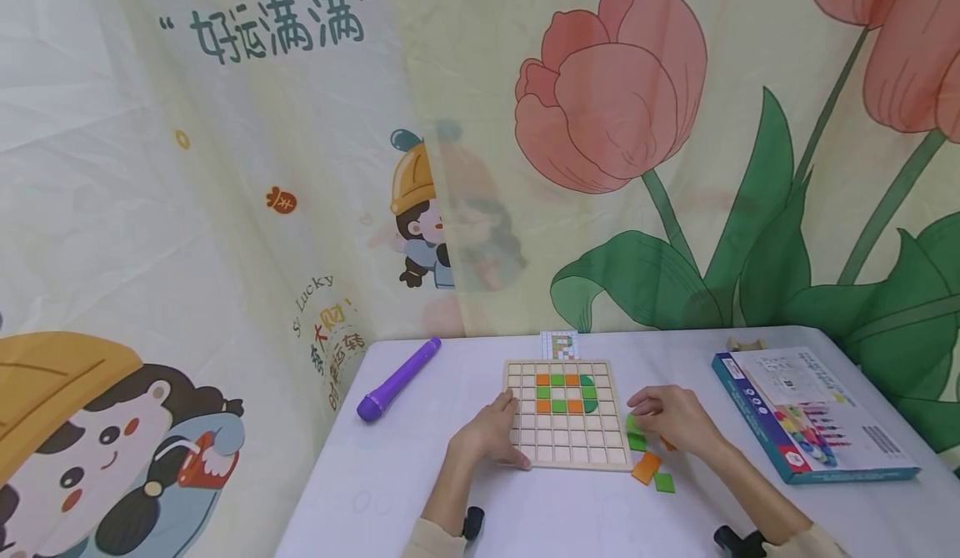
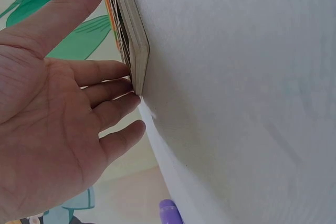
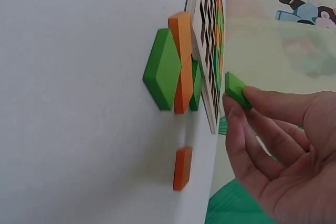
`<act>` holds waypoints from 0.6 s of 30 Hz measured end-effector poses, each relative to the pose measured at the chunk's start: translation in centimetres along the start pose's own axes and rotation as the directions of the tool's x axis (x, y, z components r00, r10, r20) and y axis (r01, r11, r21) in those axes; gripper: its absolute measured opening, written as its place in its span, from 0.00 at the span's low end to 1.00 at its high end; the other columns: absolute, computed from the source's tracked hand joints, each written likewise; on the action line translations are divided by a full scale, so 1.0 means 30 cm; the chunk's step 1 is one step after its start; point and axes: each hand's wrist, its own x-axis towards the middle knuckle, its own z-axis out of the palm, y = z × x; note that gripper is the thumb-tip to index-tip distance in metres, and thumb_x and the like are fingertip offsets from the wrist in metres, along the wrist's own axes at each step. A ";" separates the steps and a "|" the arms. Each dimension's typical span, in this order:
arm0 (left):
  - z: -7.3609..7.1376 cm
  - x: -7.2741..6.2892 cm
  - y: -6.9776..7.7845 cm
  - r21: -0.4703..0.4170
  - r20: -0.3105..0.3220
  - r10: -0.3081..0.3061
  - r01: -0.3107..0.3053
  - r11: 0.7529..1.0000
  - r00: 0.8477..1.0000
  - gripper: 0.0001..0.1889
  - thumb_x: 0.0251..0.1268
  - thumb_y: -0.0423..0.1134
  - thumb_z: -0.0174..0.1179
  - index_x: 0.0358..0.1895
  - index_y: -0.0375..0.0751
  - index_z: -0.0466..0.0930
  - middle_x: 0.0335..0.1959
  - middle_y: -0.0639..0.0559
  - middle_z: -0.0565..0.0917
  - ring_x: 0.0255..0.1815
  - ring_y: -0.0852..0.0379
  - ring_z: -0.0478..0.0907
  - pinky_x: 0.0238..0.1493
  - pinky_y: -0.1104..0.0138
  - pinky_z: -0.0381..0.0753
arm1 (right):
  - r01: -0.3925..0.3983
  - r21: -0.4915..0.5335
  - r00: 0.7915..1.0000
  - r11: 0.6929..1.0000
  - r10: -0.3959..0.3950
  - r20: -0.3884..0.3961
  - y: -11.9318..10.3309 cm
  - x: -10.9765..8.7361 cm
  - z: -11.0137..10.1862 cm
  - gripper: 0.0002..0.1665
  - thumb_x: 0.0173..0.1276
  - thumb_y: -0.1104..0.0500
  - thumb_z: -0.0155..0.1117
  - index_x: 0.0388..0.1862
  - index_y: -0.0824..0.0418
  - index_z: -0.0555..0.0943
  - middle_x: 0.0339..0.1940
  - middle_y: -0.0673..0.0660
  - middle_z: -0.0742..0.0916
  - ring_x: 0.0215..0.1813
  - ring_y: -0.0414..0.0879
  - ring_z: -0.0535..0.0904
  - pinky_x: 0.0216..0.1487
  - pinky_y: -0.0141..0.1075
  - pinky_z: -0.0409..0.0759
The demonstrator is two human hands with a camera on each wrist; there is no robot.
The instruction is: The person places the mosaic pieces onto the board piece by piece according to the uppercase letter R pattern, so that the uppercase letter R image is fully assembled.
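A square wooden grid board [image 1: 572,451] lies on the table, with orange, green and dark green tiles set in its upper rows. My left hand [image 1: 491,429] rests against the board's left edge. Its fingers are loosely extended and touch the side in the left wrist view. Right of the board, my right hand [image 1: 672,418] pinches a small green tile [image 3: 237,89] between thumb and fingertips, raised above the table. Loose tiles lie below this hand: an orange tile [image 1: 646,468], a green tile [image 1: 664,483] and several others beside the board's right edge.
A small pattern card [image 1: 560,344] lies behind the board. A purple marker-like stick [image 1: 399,379] is at the left of the table. On the right lies a flat blue-edged box [image 1: 817,416]. A printed curtain [image 1: 480,208] hangs behind the table [image 1: 420,458].
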 end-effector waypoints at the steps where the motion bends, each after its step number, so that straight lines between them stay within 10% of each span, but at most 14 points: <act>1: 0.000 0.000 0.000 0.001 0.001 0.000 0.000 1.000 1.000 0.61 0.43 0.54 0.85 0.79 0.31 0.62 0.82 0.39 0.60 0.82 0.42 0.59 0.80 0.53 0.64 | 0.000 -0.006 1.000 1.000 0.000 -0.004 -0.001 0.007 0.006 0.13 0.65 0.63 0.76 0.49 0.62 0.88 0.35 0.51 0.90 0.39 0.45 0.85 0.34 0.33 0.85; 18: -0.004 0.000 0.001 0.003 0.004 -0.018 0.018 1.000 1.000 0.61 0.42 0.54 0.85 0.79 0.31 0.63 0.83 0.40 0.60 0.82 0.42 0.60 0.79 0.53 0.65 | 0.054 0.172 0.998 0.984 -0.049 -0.032 -0.045 0.095 0.119 0.16 0.58 0.62 0.83 0.44 0.64 0.88 0.27 0.50 0.88 0.33 0.45 0.86 0.34 0.31 0.87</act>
